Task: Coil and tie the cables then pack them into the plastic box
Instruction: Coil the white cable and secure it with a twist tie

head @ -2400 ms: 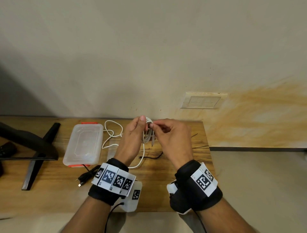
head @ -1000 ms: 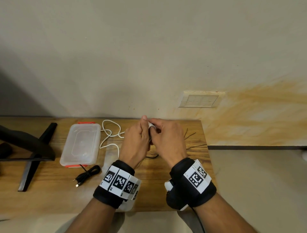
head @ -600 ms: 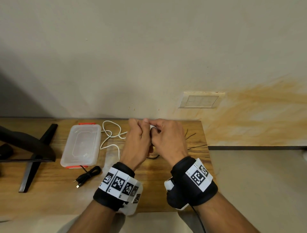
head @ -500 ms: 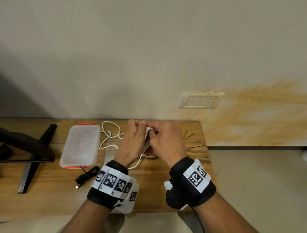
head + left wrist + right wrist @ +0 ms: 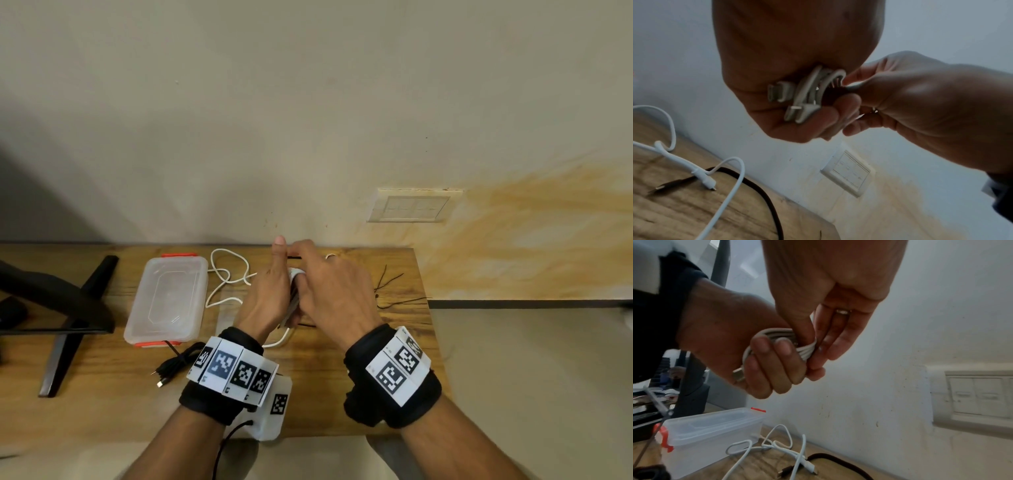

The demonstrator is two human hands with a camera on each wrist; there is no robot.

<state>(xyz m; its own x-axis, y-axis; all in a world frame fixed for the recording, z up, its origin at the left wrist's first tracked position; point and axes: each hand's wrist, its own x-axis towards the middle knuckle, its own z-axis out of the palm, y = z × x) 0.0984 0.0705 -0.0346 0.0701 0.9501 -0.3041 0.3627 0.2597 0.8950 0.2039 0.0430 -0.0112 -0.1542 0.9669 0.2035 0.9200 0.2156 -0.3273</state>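
My left hand (image 5: 274, 287) grips a coiled white cable (image 5: 295, 273) above the table's middle, with the thumb sticking up. In the left wrist view the coil (image 5: 809, 91) lies in the palm with both plugs poking out. My right hand (image 5: 325, 284) pinches the coil's top end (image 5: 805, 347) between thumb and fingers. A thin black tie (image 5: 294, 257) shows at its fingertips. The lidded clear plastic box (image 5: 168, 298) with orange clips sits on the table to the left.
A loose white cable (image 5: 229, 274) lies tangled between the box and my hands. A bundled black cable (image 5: 178, 359) lies in front of the box. Several thin black ties (image 5: 390, 291) rest near the table's right edge. A black monitor stand (image 5: 68, 308) is at far left.
The hands stayed together on the coil. My left thumb has straightened upward, and my right fingers have reached over the coil's top.
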